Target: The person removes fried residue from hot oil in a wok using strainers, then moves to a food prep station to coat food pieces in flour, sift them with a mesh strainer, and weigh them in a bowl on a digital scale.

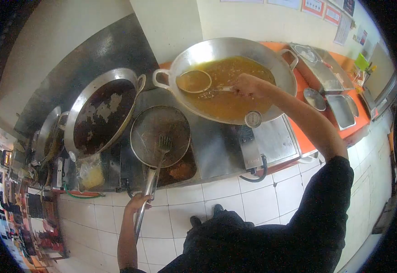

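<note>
My left hand is closed round the long metal handle of a large round strainer; a slotted spatula lies over the strainer's mesh, its handle running toward the same hand. The strainer is above a dark tray on the counter edge. My right hand grips the handle of a small round skimmer, whose mesh is at the left side of the yellow-brown liquid in a wide metal wok. Small bits float in the liquid.
A second wok with dark contents stands left, another pan beyond it. A dial thermometer is at the big wok's front rim. Metal trays and a bowl sit right on the orange counter. A plastic bag lies front left.
</note>
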### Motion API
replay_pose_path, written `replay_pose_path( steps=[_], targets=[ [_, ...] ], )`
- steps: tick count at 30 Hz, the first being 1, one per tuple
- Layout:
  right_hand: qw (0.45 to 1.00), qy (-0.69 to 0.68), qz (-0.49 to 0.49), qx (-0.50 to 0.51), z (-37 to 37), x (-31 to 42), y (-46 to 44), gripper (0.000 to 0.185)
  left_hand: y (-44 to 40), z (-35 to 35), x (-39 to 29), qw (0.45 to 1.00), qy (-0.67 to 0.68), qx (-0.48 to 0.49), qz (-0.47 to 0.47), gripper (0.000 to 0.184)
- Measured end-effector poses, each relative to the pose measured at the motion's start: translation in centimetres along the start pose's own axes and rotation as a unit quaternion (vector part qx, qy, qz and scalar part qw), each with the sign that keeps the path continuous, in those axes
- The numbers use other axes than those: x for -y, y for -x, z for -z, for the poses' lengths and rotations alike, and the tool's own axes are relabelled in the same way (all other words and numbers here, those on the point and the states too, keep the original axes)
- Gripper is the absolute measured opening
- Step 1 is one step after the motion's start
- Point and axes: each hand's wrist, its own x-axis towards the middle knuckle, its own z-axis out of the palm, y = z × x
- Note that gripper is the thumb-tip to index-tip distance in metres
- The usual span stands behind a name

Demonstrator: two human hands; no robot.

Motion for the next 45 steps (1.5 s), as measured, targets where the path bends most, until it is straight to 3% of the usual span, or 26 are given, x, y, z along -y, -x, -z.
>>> replay_pose_path(
  steps=[1, 2, 3, 4, 5, 7, 9, 11, 13, 14, 15, 16, 17, 19, 22, 23, 25, 27, 28, 31, 34, 37, 40, 44, 45],
  targets=[
    [0.974, 0.100, 0.205, -0.012, 0.6, -1.1, -0.7, 0.007, 0.0, 0.0, 0.0, 1.000, -0.005, -0.004, 0.003, 0.041],
    [0.896, 0.196, 0.398, -0.024, 1.4, -3.0, -2.1, 0.004, -0.1, 0.0, 0.1, 1.000, -0.010, -0.006, 0.007, 0.041],
    [0.772, 0.282, 0.568, -0.034, 1.6, -3.7, -2.4, 0.001, -0.1, 0.0, 0.2, 1.000, 0.001, -0.006, 0.003, 0.041],
    [0.876, 0.087, 0.474, 0.026, 1.7, -4.5, -2.5, 0.006, -0.1, -0.1, 0.4, 1.000, 0.013, -0.005, -0.001, 0.041],
    [0.926, -0.114, 0.351, 0.084, 1.8, -5.2, -2.7, 0.011, -0.1, -0.1, 0.5, 1.000, 0.024, -0.003, -0.005, 0.042],
    [0.958, -0.226, 0.150, 0.091, 2.3, -4.4, -0.8, 0.019, 0.1, -0.2, 0.3, 1.000, 0.019, -0.022, 0.000, 0.042],
    [0.998, -0.055, 0.021, -0.005, 3.0, -0.4, 3.6, 0.025, 0.3, -0.4, 0.1, 1.000, 0.014, -0.024, 0.000, 0.043],
    [0.971, 0.026, 0.239, -0.016, 3.8, -2.0, 3.0, 0.025, 0.2, 0.1, 0.1, 1.000, 0.005, -0.005, -0.007, 0.045],
    [0.926, 0.094, 0.361, -0.061, 5.3, -4.1, 4.2, 0.024, -1.3, 0.9, 1.7, 0.999, -0.020, 0.009, -0.027, 0.046],
    [0.951, 0.071, 0.289, -0.083, 5.6, -3.4, 5.1, 0.024, -1.6, 1.0, 2.9, 0.995, -0.046, -0.008, -0.087, 0.043],
    [0.969, 0.044, 0.217, -0.105, 5.9, -2.6, 6.1, 0.023, -1.0, 0.6, 2.0, 0.996, -0.030, -0.021, -0.081, 0.039],
    [0.992, -0.040, 0.048, -0.114, 6.1, -1.3, 7.4, 0.021, -0.3, 0.2, 1.2, 0.997, -0.014, -0.034, -0.075, 0.036],
    [0.991, -0.032, 0.011, -0.128, 6.5, -1.3, 8.4, 0.019, 0.6, -0.4, 0.0, 0.998, 0.039, -0.045, 0.002, 0.033],
    [0.988, -0.014, -0.058, -0.145, 7.0, -1.4, 9.5, 0.015, -1.0, 0.0, 0.8, 0.998, 0.054, -0.042, 0.017, 0.030],
    [0.976, 0.184, -0.025, -0.110, 11.1, -4.5, 8.1, 0.009, -3.1, 1.5, 3.3, 0.998, 0.057, -0.029, 0.019, 0.027],
    [0.963, 0.209, 0.077, -0.148, 12.0, -5.8, 9.0, 0.007, -1.8, 0.4, 2.0, 0.998, 0.033, -0.055, 0.013, 0.025],
    [0.820, 0.537, 0.124, -0.158, 12.8, -6.2, 9.8, 0.012, -0.4, -0.1, 0.8, 0.998, 0.012, -0.065, 0.008, 0.024],
    [0.721, 0.634, 0.096, -0.262, 13.8, -7.6, 9.6, 0.015, -0.4, 0.1, 0.7, 0.999, 0.022, -0.028, 0.005, 0.025],
    [0.800, 0.446, 0.125, -0.383, 13.7, -8.2, 9.9, 0.013, -0.2, 0.0, 0.7, 0.999, 0.023, -0.027, 0.000, 0.025],
    [0.759, 0.507, -0.058, -0.404, 11.4, -6.4, 11.0, 0.015, 0.0, -0.3, 0.3, 0.999, 0.024, -0.021, -0.011, 0.028],
    [0.761, 0.563, -0.158, -0.280, 9.3, -5.9, 10.1, 0.017, -0.4, 0.5, 1.4, 0.982, 0.188, 0.037, -0.005, 0.029],
    [0.777, 0.590, -0.095, -0.197, 6.6, -7.3, 7.6, 0.018, 1.6, -0.8, -1.2, 0.999, 0.026, -0.033, 0.020, 0.031],
    [0.790, 0.599, 0.003, -0.129, 6.2, -8.6, 6.0, 0.019, 0.8, -0.7, -0.3, 0.997, 0.061, -0.025, -0.030, 0.034],
    [0.795, 0.599, 0.079, -0.062, 6.2, -7.5, 4.8, 0.017, 0.7, -0.6, -0.6, 0.998, 0.047, -0.034, 0.012, 0.033],
    [0.787, 0.609, 0.096, -0.035, 5.9, -7.0, 4.5, 0.017, -0.8, 0.1, 0.5, 0.998, 0.063, 0.002, 0.013, 0.037]
  ],
)
